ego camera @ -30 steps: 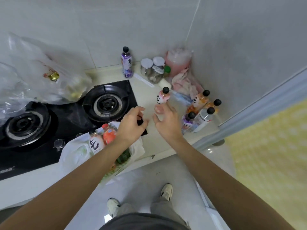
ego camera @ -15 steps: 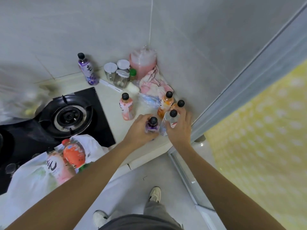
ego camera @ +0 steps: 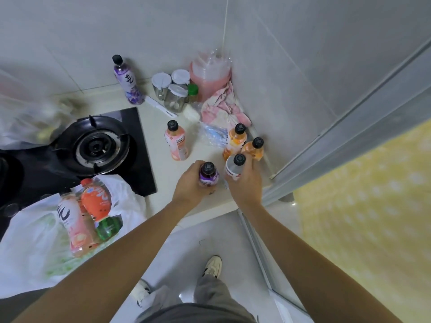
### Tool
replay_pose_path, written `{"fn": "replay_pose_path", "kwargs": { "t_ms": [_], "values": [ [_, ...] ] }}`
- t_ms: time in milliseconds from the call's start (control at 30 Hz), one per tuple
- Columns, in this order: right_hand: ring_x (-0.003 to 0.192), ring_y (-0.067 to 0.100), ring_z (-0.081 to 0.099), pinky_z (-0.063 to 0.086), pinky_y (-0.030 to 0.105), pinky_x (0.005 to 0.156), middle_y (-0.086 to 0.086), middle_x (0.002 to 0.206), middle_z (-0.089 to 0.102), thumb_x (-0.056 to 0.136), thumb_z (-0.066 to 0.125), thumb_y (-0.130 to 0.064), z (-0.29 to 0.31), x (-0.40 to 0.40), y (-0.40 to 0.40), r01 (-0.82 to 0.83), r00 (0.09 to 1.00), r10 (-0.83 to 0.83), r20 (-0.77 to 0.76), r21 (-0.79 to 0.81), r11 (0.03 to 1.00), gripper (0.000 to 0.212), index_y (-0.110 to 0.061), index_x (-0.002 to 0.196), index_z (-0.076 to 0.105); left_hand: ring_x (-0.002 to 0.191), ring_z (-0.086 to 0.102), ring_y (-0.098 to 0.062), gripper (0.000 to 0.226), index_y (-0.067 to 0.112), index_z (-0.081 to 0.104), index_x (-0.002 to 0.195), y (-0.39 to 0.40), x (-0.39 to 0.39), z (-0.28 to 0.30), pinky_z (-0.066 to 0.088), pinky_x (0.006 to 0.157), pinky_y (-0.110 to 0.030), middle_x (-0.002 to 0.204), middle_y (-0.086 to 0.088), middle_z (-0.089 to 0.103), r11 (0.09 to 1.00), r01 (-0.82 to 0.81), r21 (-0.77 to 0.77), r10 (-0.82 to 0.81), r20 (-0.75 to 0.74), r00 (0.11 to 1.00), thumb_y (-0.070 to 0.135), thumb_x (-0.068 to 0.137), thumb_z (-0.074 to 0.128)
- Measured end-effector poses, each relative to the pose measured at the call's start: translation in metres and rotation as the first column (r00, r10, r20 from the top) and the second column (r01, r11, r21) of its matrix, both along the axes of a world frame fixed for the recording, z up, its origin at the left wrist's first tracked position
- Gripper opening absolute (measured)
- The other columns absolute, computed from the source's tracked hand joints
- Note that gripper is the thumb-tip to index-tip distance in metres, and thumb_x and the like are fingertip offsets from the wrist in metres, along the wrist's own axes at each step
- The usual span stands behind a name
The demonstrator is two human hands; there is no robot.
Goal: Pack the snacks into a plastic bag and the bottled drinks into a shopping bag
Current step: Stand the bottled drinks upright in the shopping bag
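My left hand point(ego camera: 190, 187) grips a dark purple bottle point(ego camera: 208, 174) with a black cap near the counter's front edge. Beside it, my right hand point(ego camera: 245, 185) grips a white bottle point(ego camera: 234, 167) with a black cap. Two orange bottles point(ego camera: 236, 141) point(ego camera: 254, 149) stand just behind, a pink bottle point(ego camera: 176, 142) stands to the left, and a tall purple bottle point(ego camera: 128, 82) stands by the back wall. A white shopping bag point(ego camera: 30, 248) at the lower left holds a pink, an orange and a green bottle. A clear plastic bag point(ego camera: 28, 117) with snacks sits blurred at the far left.
A black gas stove point(ego camera: 98, 145) lies left of the bottles. Glass jars point(ego camera: 172, 89), a pink container point(ego camera: 210, 78), a pink cloth point(ego camera: 224, 110) and a crumpled wrapper point(ego camera: 214, 135) fill the back corner. A grey door frame point(ego camera: 338, 141) borders the counter on the right.
Both hands moved right from the pink bottle to the bottle group; the left closed round the purple bottle, the right round the white one. The camera swung right.
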State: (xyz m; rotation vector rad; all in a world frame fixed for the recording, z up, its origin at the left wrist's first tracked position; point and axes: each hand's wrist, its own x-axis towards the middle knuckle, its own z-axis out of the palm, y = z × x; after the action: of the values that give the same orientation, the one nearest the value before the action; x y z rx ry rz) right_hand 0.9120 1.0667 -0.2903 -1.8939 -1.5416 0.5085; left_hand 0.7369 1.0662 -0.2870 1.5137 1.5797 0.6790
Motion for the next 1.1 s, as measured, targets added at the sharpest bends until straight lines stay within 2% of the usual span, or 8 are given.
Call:
{"fn": "replay_pose_path", "kwargs": {
  "t_ms": [200, 333, 500, 633, 700, 833, 967, 1100],
  "values": [
    [0.118, 0.027, 0.061, 0.055, 0.041, 0.094, 0.000, 0.134, 0.061, 0.078, 0.088, -0.030, 0.004, -0.003, -0.006, -0.035, 0.999, 0.033, -0.039, -0.037, 0.999, 0.077, -0.022, 0.142, 0.046, 0.094, 0.066, 0.000, 0.055, 0.035, 0.059, 0.114, -0.022, -0.027, 0.014, 0.057, 0.082, -0.027, 0.102, 0.018, 0.070, 0.996, -0.087, 0.013, 0.085, 0.079, 0.993, 0.033, 0.070, 0.092],
    [0.131, 0.021, 0.053, 0.045, 0.035, 0.107, -0.002, 0.141, 0.057, 0.075, 0.091, -0.027, 0.020, -0.036, -0.013, -0.145, 0.980, 0.148, -0.133, 0.028, 0.989, 0.083, -0.020, 0.144, 0.045, 0.086, 0.070, -0.006, 0.045, 0.025, 0.064, 0.106, -0.041, -0.073, 0.035, 0.059, 0.079, -0.027, 0.094, 0.011, 0.073, 0.972, -0.227, 0.065, 0.215, 0.146, 0.966, 0.026, 0.071, 0.092],
    [0.116, 0.017, 0.062, 0.052, 0.043, 0.099, -0.005, 0.126, 0.062, 0.075, 0.090, -0.030, 0.046, -0.100, -0.017, -0.272, 0.929, 0.279, -0.242, 0.063, 0.960, 0.069, -0.020, 0.130, 0.050, 0.085, 0.072, -0.007, 0.046, 0.023, 0.063, 0.111, -0.063, -0.139, 0.059, 0.057, 0.076, -0.022, 0.095, 0.008, 0.076, 0.925, -0.369, 0.088, 0.346, 0.203, 0.916, 0.021, 0.074, 0.092],
    [0.116, 0.006, 0.061, 0.050, 0.028, 0.097, -0.009, 0.130, 0.061, 0.077, 0.086, -0.031, 0.066, -0.170, -0.023, -0.421, 0.844, 0.423, -0.330, 0.080, 0.904, 0.070, -0.026, 0.136, 0.050, 0.084, 0.070, -0.008, 0.042, 0.023, 0.062, 0.108, -0.087, -0.200, 0.069, 0.054, 0.073, -0.021, 0.093, 0.005, 0.074, 0.855, -0.506, 0.111, 0.471, 0.241, 0.849, 0.018, 0.076, 0.090],
    [0.113, 0.003, 0.062, 0.051, 0.029, 0.097, -0.012, 0.128, 0.063, 0.076, 0.087, -0.029, 0.069, -0.205, -0.026, -0.473, 0.805, 0.467, -0.367, 0.078, 0.877, 0.070, -0.025, 0.136, 0.051, 0.084, 0.070, -0.008, 0.045, 0.023, 0.063, 0.113, -0.102, -0.230, 0.070, 0.054, 0.072, -0.020, 0.094, 0.004, 0.074, 0.818, -0.566, 0.102, 0.530, 0.248, 0.811, 0.016, 0.077, 0.089],
    [0.111, 0.011, 0.068, 0.059, 0.046, 0.095, -0.011, 0.119, 0.069, 0.072, 0.085, -0.032, 0.065, -0.268, -0.032, -0.587, 0.737, 0.541, -0.406, 0.012, 0.809, 0.065, -0.029, 0.129, 0.055, 0.083, 0.069, -0.001, 0.059, 0.018, 0.054, 0.124, -0.133, -0.283, 0.069, 0.055, 0.073, -0.017, 0.095, 0.011, 0.072, 0.764, -0.634, 0.119, 0.604, 0.217, 0.767, 0.015, 0.077, 0.089],
    [0.104, 0.006, 0.070, 0.061, 0.043, 0.091, -0.013, 0.113, 0.071, 0.067, 0.082, -0.040, 0.054, -0.316, -0.042, -0.651, 0.713, 0.569, -0.410, -0.084, 0.755, 0.059, -0.032, 0.120, 0.057, 0.080, 0.069, 0.000, 0.061, 0.017, 0.048, 0.120, -0.157, -0.320, 0.055, 0.054, 0.067, -0.017, 0.091, 0.019, 0.068, 0.724, -0.687, 0.062, 0.666, 0.197, 0.720, 0.017, 0.077, 0.090],
    [0.097, 0.002, 0.071, 0.062, 0.038, 0.087, -0.013, 0.104, 0.074, 0.071, 0.084, -0.036, 0.046, -0.350, -0.044, -0.667, 0.714, 0.579, -0.394, -0.132, 0.733, 0.048, -0.036, 0.113, 0.060, 0.080, 0.071, -0.002, 0.052, 0.026, 0.052, 0.122, -0.168, -0.340, 0.035, 0.058, 0.066, -0.021, 0.096, 0.012, 0.072, 0.727, -0.687, -0.028, 0.680, 0.171, 0.713, 0.029, 0.083, 0.086]
  ]
}}
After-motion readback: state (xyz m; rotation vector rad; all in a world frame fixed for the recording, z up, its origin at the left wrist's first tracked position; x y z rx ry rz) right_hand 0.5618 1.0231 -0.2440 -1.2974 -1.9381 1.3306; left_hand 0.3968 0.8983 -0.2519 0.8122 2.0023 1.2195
